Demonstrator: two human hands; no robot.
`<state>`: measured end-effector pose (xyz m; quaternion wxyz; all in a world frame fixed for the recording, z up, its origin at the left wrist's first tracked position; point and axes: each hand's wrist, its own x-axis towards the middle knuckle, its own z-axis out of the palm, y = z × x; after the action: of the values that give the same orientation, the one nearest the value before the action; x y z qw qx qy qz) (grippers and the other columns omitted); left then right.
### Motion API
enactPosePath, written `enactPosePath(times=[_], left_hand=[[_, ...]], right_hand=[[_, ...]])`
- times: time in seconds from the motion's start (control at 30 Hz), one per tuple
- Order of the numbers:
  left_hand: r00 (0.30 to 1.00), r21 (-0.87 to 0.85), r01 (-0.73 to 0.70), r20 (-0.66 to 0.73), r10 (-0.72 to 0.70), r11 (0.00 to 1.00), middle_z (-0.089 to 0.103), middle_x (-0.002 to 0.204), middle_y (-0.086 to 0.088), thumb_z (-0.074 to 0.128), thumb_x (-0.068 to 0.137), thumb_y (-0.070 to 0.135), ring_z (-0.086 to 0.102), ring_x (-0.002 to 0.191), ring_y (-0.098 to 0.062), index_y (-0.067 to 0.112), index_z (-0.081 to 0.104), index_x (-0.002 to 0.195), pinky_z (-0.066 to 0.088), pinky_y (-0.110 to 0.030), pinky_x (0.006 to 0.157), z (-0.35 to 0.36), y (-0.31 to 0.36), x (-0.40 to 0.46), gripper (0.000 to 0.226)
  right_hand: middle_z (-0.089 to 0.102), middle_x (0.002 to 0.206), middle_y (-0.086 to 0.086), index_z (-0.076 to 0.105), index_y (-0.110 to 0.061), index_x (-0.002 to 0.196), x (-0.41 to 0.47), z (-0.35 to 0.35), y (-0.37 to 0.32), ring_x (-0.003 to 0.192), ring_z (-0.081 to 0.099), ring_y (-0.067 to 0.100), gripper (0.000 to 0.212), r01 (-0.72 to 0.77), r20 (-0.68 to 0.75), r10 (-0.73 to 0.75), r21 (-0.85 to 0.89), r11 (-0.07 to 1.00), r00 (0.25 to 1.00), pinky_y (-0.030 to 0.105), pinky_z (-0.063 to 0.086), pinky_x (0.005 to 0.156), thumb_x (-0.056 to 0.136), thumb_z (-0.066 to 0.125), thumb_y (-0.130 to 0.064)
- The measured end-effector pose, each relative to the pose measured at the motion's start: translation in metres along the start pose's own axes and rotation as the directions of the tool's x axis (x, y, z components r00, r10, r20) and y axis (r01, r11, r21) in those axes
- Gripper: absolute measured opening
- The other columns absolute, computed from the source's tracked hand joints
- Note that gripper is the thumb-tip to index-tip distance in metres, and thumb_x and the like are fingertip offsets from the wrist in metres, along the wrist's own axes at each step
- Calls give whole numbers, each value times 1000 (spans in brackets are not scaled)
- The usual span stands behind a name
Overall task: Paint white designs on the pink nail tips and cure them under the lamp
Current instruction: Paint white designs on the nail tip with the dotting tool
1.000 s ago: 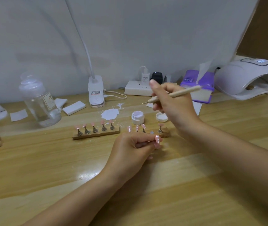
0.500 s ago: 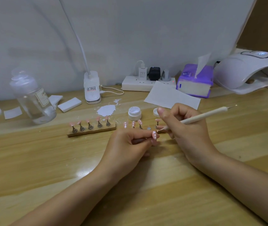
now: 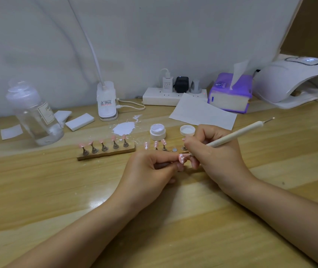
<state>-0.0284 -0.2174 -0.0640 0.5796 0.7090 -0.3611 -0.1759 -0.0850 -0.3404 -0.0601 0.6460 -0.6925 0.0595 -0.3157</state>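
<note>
Nail tip [image 3: 181, 158], pink with white dots, sits low over the table [image 3: 38, 190], pinched on its stand by our left hand [image 3: 150, 171]. Our right hand [image 3: 214, 153] grips the dotting pen [image 3: 237, 135], point at the tip. Lamp [image 3: 281, 82] far right.

My left hand [image 3: 150, 171] sits low near the middle, knuckles up, fingers curled in, thumb and forefinger pinching the stem of a nail tip [image 3: 181, 158] so it points toward my other hand. My left forearm runs back toward the lower left corner. My right hand [image 3: 218, 155] sits just beside it, fingers bunched around a dotting tool [image 3: 237, 134] in a pen grip, its working end down at the nail tip and its free end slanting up to the right. My little finger is tucked under, near the counter [image 3: 231, 219]. My right forearm stretches off to the lower right.
</note>
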Motion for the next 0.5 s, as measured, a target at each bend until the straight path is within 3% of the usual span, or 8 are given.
enactPosePath(times=[0.17,0.3,0.5], left_hand=[[1000,13,-11,6,11,1000,72,78,11,59,84,-1,64,76,4,41,73,75,50,-11,60,0,0,0,46],[1000,-5,-1,11,1,1000,72,77,11,59,84,-1,64,76,5,37,74,76,48,-10,59,0,0,0,42],[1000,-4,-12,19,12,1000,72,74,14,59,84,-2,63,74,8,35,74,75,48,-9,58,0,1,-1,41]], right_hand=[[44,32,1,38,-4,45,1,0,1,36,49,18,34,-2,-2,2,-4,1000,1000,14,40,40,74,53,9],[44,32,0,39,-4,46,1,1,1,34,49,10,35,-6,11,6,13,1000,1000,13,39,40,74,52,11],[45,32,1,39,-7,45,2,1,1,36,52,16,36,-12,11,12,-5,1000,1000,15,41,41,74,54,7]])
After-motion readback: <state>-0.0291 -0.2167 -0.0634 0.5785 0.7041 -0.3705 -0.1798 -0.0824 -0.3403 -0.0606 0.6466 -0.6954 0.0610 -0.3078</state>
